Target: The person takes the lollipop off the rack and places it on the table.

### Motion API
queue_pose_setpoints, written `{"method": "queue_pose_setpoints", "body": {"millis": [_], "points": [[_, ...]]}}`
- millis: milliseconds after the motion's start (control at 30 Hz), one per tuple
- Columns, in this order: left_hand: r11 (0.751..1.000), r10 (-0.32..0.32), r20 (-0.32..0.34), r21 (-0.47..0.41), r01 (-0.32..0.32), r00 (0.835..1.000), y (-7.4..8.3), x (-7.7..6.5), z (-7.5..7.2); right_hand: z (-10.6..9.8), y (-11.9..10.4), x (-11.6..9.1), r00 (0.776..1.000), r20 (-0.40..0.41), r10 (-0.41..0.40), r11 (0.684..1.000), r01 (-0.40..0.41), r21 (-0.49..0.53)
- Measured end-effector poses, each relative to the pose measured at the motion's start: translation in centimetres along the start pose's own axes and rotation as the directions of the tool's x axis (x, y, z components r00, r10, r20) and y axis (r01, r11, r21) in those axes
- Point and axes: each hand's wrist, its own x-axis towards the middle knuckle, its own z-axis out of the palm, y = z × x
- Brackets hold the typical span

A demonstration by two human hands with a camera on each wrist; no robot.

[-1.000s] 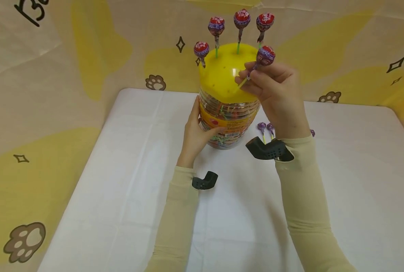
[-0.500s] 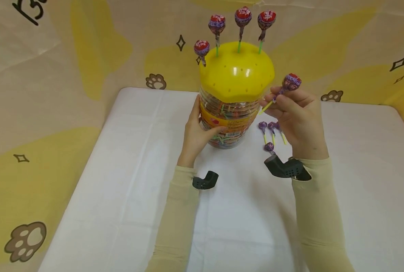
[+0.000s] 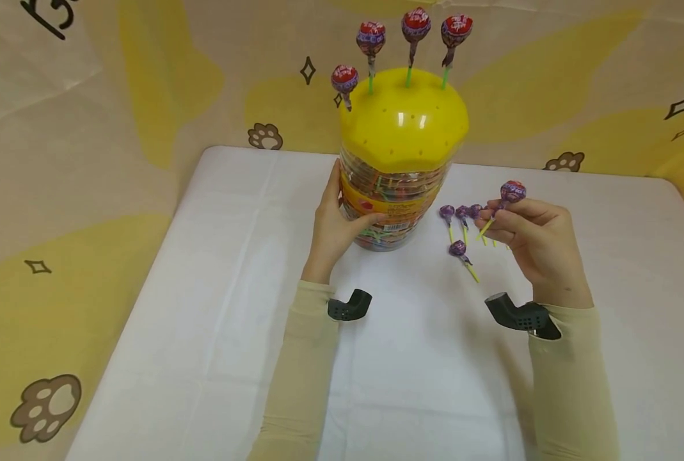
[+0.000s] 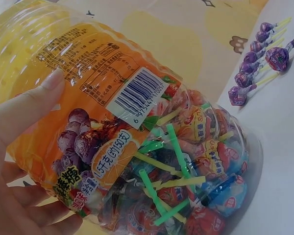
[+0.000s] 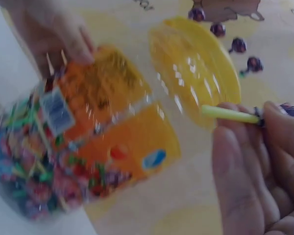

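A clear plastic jar (image 3: 416, 203) packed with wrapped lollipops stands on the white table, tilted slightly in the head view. My left hand (image 3: 331, 237) grips it from the left, thumb across the orange label (image 4: 95, 73). On top is a domed yellow lid (image 3: 396, 137) with small holes. Several red-and-purple lollipops (image 3: 371, 40) stand upright along its far and left rim, on green sticks. To the right of the jar, my right hand (image 3: 546, 246) pinches a lollipop (image 3: 512, 191) below its wrapped head, with the yellow stick (image 5: 230, 114) pointing down and left.
Several purple lollipops (image 3: 448, 213) with yellow sticks lie in a row on the table right of the jar, partly behind my right hand. One more lollipop (image 3: 458, 249) lies nearer me. A patterned yellow-and-beige cloth (image 3: 163, 83) hangs beyond the table.
My right hand, holding the lollipop, has moved away from the lid, down and to the right, uncovering the lid's front and the lollipops on the table. My left hand stays on the jar.
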Motion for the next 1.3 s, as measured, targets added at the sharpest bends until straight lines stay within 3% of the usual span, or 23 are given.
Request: {"method": "queue_pose_setpoints", "body": {"millis": [167,367,600,767,867,1033,1100,1200,1300], "points": [[1.0,0.009,-0.002,-0.01,-0.009,1.0,0.1,0.0,0.0,-3.1,0.4,-0.6,0.988,-0.039,0.152,0.985,-0.155,-0.082],[1.0,0.008,-0.009,-0.01,-0.008,1.0,0.0,-0.1,-0.1,-6.5,1.4,-0.7,0.942,-0.06,0.329,0.922,-0.335,-0.196],[1.0,0.002,-0.001,-0.001,-0.002,1.0,-0.1,0.0,0.0,-8.4,2.3,-0.9,0.899,-0.163,0.407,0.803,-0.437,-0.405],[1.0,0.008,0.0,0.0,-0.008,1.0,-0.1,0.1,0.0,-9.3,2.8,-1.1,0.88,-0.206,0.427,0.749,-0.472,-0.465],[1.0,0.011,0.0,-0.002,-0.011,1.0,-0.1,0.1,0.1,-9.7,3.1,-1.1,0.868,-0.245,0.431,0.685,-0.492,-0.537],[1.0,0.018,-0.001,0.003,-0.018,1.0,-0.2,0.1,0.1,-10.2,3.5,-1.1,0.857,-0.314,0.409,0.49,-0.497,-0.716],[1.0,0.02,0.0,0.007,-0.02,1.0,-0.2,0.1,0.2,-10.2,3.7,-1.0,0.855,-0.33,0.4,0.43,-0.493,-0.756],[1.0,0.022,0.002,0.001,-0.022,1.0,-0.2,0.2,0.2,-10.0,3.9,-1.0,0.85,-0.342,0.401,0.384,-0.495,-0.779],[1.0,0.019,0.0,-0.004,-0.019,1.0,-0.2,0.2,0.2,-9.6,4.0,-1.0,0.838,-0.345,0.423,0.384,-0.51,-0.77]]}}
